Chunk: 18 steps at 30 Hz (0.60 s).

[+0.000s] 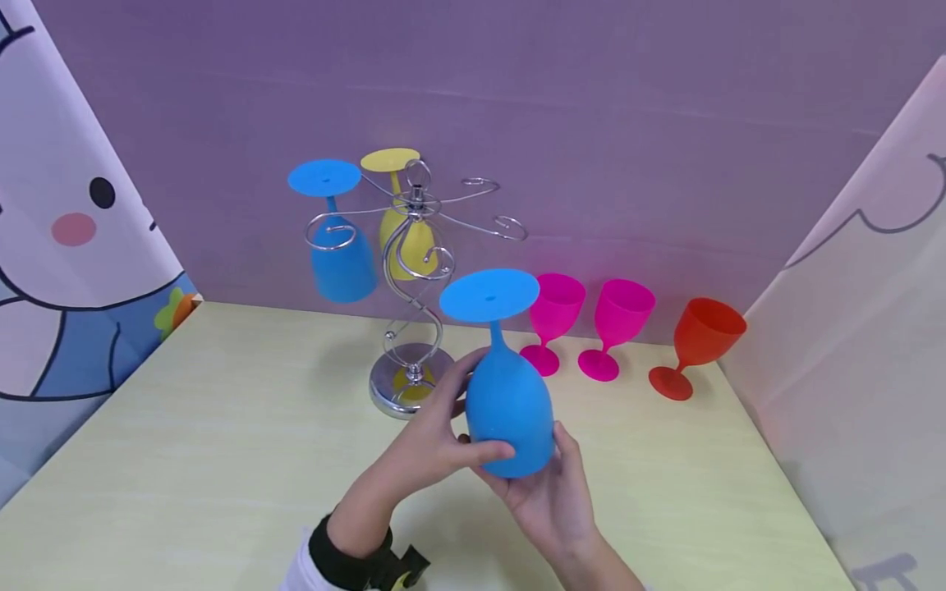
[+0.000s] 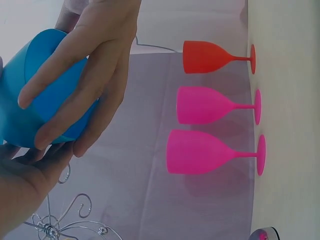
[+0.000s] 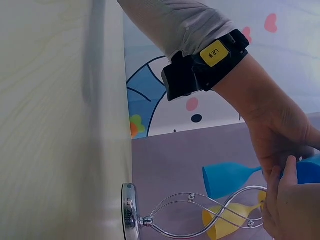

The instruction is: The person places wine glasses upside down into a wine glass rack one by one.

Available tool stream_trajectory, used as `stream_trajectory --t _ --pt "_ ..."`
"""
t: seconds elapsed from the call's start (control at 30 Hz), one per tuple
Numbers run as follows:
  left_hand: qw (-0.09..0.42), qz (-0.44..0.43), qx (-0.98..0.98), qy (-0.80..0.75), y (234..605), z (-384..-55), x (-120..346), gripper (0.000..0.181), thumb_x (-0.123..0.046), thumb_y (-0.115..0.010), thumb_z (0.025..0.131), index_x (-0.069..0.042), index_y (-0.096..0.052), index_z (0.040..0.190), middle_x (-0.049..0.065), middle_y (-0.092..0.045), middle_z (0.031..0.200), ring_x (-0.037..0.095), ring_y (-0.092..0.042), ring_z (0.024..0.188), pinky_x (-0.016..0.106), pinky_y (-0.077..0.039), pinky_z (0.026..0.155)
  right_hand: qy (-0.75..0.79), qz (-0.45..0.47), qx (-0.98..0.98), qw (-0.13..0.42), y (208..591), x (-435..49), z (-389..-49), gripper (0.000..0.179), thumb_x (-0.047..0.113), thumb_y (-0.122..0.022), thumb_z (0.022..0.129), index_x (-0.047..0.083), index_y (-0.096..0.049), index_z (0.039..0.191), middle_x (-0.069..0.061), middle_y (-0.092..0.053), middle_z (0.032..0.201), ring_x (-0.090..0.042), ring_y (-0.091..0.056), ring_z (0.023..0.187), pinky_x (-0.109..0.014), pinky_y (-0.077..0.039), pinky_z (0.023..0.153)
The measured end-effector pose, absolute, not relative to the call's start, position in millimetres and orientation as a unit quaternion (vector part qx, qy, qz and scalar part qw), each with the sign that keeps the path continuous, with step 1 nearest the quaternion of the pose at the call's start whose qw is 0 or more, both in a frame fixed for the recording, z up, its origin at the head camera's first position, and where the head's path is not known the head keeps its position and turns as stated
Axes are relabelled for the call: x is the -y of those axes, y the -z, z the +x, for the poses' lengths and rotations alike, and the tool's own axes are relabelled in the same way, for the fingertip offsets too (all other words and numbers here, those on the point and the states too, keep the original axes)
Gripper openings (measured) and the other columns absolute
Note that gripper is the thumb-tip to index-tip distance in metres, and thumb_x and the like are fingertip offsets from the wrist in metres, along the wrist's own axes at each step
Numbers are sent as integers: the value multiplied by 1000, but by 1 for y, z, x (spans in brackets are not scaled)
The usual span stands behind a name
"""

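While a blue goblet [image 1: 510, 402] is held upside down in the air above the table [image 1: 185, 460], foot uppermost and mouth facing down, two bare hands steady its bowl. The left hand [image 1: 436, 435] clamps the bowl, thumb across the near side by the rim and fingers around the far side. The right hand [image 1: 550, 501] cups it from below, thumb against the right side and fingers, slightly apart, reaching across the mouth. The main risk seems a slip: the bowl looks smooth, so if one hand lets go before the other has a firm hold, the goblet could tip and drop. Just beyond, to the left, stands a metal stand [image 1: 416, 205] with thin, curled wire arms; were the wide foot to catch one, the stand could sway. That sway might shake loose a second blue goblet [image 1: 343, 263] and a yellow goblet [image 1: 414, 238], both hanging upside down on its left side. To the right, a pink goblet [image 1: 557, 308], another pink goblet [image 1: 624, 310] and an orange-red goblet [image 1: 709, 332] stand upright near the back wall, where a careless sweep of the right arm could topple them.
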<state>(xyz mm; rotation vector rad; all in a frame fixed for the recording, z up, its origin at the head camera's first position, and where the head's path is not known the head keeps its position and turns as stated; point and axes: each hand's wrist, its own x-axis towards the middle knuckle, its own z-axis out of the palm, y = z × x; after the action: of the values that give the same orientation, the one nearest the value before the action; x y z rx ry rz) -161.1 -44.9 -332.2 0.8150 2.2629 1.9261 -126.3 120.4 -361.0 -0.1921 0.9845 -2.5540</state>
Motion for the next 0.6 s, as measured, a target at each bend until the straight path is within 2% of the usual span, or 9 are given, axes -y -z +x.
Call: stream_trajectory --t 0.6 --pt "23 260 -735 -626 329 -158 46 87 -33 -76 73 -27 -22 141 7 -30 143 33 -33 126 55 -41 93 909 -61 -364 195 358 -121 -126 59 56 -23 94 30 2 140 -9 -12 145 -32 -36 125 -40 -38 101"
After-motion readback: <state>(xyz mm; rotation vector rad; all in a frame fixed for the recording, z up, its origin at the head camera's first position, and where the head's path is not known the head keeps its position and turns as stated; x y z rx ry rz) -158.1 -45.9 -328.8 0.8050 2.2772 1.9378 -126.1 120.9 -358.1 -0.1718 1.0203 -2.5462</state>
